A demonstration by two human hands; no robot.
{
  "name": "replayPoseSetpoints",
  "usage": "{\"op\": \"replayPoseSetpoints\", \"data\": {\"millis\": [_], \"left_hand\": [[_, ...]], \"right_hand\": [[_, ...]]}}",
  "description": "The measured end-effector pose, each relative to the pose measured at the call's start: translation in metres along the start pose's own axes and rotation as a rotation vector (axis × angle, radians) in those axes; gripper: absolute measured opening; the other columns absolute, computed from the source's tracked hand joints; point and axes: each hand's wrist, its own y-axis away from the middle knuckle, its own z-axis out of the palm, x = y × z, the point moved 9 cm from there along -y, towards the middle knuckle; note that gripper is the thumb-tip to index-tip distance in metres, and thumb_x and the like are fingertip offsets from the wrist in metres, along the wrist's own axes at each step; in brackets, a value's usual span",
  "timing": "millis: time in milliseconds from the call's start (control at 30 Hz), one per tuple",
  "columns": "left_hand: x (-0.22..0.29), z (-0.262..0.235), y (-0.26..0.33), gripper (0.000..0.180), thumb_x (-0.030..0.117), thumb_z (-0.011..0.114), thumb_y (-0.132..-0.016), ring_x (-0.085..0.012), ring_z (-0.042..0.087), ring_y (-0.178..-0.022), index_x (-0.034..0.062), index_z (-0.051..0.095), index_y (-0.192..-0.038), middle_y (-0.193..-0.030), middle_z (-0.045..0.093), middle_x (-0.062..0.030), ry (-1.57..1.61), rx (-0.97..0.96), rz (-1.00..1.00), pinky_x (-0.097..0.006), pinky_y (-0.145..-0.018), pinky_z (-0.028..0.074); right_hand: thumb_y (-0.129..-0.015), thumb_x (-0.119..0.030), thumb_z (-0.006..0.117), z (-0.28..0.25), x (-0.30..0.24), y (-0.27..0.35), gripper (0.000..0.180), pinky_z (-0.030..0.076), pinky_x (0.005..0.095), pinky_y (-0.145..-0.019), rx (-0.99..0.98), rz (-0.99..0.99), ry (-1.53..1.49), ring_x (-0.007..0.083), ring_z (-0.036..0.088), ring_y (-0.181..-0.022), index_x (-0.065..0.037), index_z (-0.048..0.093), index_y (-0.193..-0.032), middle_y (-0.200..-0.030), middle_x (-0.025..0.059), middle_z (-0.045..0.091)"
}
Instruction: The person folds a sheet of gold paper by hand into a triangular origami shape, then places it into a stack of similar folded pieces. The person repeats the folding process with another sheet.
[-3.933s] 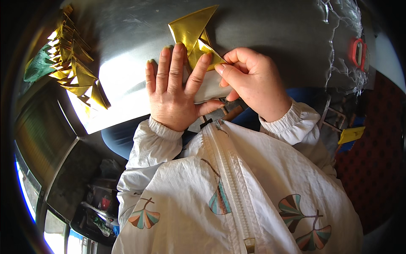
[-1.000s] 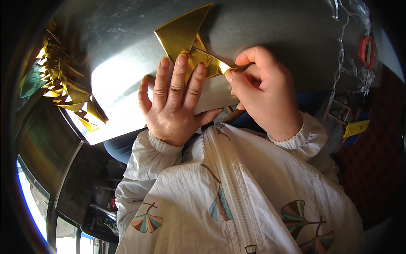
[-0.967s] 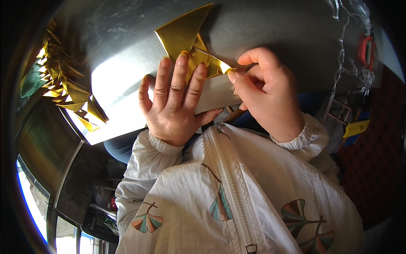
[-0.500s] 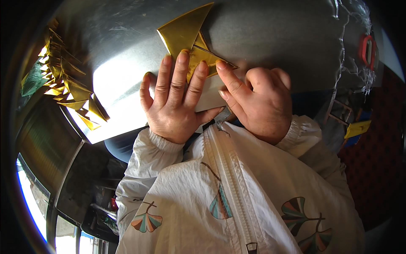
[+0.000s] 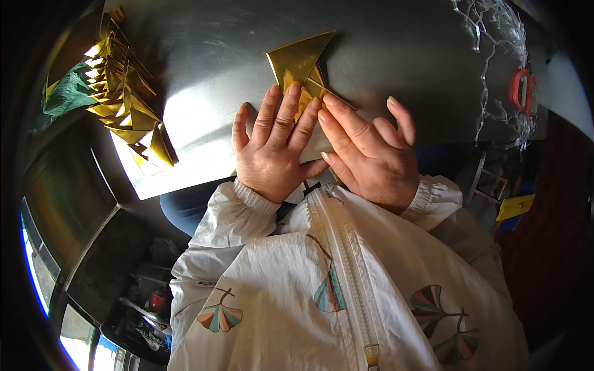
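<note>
A folded sheet of shiny gold paper (image 5: 300,59) lies on the dark grey tabletop, its pointed flap reaching up and to the right. My left hand (image 5: 269,148) rests flat with fingers spread, the middle fingertips on the paper's lower part. From the right, my right hand (image 5: 374,145) touches the paper's lower right edge with its index and middle fingertips; its other fingers are raised and apart. My fingers cover the lower corner of the paper.
A long row of folded gold paper pieces (image 5: 127,105) stands at the table's left, beside a crumpled green wrap (image 5: 69,93). On the right lie frayed clear plastic strips (image 5: 489,37) and red-handled scissors (image 5: 523,93). The table's near edge (image 5: 204,180) runs close to my wrists.
The gold paper appears lower and farther right, as does the whole table scene. My right hand's curled fingers have opened out, and its middle finger now lies beside the index.
</note>
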Motion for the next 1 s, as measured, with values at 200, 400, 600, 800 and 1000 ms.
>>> {"op": "replayPoseSetpoints", "data": {"millis": [200, 400, 600, 800, 1000], "left_hand": [[-0.003, -0.001, 0.009, 0.082, 0.069, 0.061, -0.081, -0.0245, 0.035, -0.143, 0.0205, 0.048, -0.145, -0.153, 0.041, -0.0034, 0.056, -0.031, 0.056, -0.055, -0.114, 0.024], [-0.003, -0.007, 0.02, 0.086, 0.061, 0.072, -0.075, -0.0212, 0.035, -0.143, 0.0185, 0.047, -0.145, -0.153, 0.042, -0.0012, 0.113, -0.037, 0.042, -0.054, -0.116, 0.022], [-0.004, -0.019, 0.026, 0.08, 0.062, 0.063, -0.082, -0.0246, 0.038, -0.142, 0.0099, 0.05, -0.142, -0.147, 0.049, -0.0071, 0.17, -0.026, 0.062, -0.052, -0.116, 0.023], [-0.013, -0.042, 0.015, 0.08, 0.067, 0.046, -0.091, -0.0267, 0.031, -0.145, 0.0072, 0.046, -0.144, -0.153, 0.04, -0.0106, 0.089, 0.175, 0.01, -0.05, -0.118, 0.019], [-0.003, -0.013, -0.009, 0.094, 0.077, 0.046, -0.084, -0.0239, 0.029, -0.146, 0.0076, 0.042, -0.147, -0.155, 0.037, -0.009, 0.097, 0.023, 0.062, -0.049, -0.119, 0.018]], "right_hand": [[-0.088, -0.033, 0.063, 0.028, 0.009, 0.0, 0.053, 0.023, 0.0511, -0.113, -0.02, 0.079, -0.027, 0.0176, 0.056, -0.093, -0.01, 0.057, -0.136, -0.146, 0.0, 0.049], [-0.089, -0.034, 0.062, 0.026, 0.006, 0.001, 0.051, 0.024, 0.052, -0.112, 0.03, 0.054, 0.032, 0.0185, 0.056, -0.092, -0.011, 0.059, -0.134, -0.145, -0.0001, 0.05], [-0.093, -0.033, 0.06, 0.024, 0.004, 0.0, 0.049, 0.027, 0.0492, -0.112, 0.019, 0.032, 0.028, 0.0229, 0.057, -0.096, -0.009, 0.057, -0.136, -0.147, 0.0019, 0.048], [-0.091, -0.031, 0.061, 0.028, 0.004, -0.001, 0.051, 0.027, 0.0489, -0.113, 0.02, 0.031, -0.018, 0.0245, 0.057, -0.102, -0.008, 0.056, -0.136, -0.147, 0.0051, 0.047], [-0.085, -0.027, 0.065, 0.023, 0.004, 0.005, 0.053, 0.026, 0.0503, -0.114, 0.068, -0.009, 0.044, 0.0217, 0.059, -0.097, -0.009, 0.058, -0.134, -0.142, 0.0044, 0.053]]}}
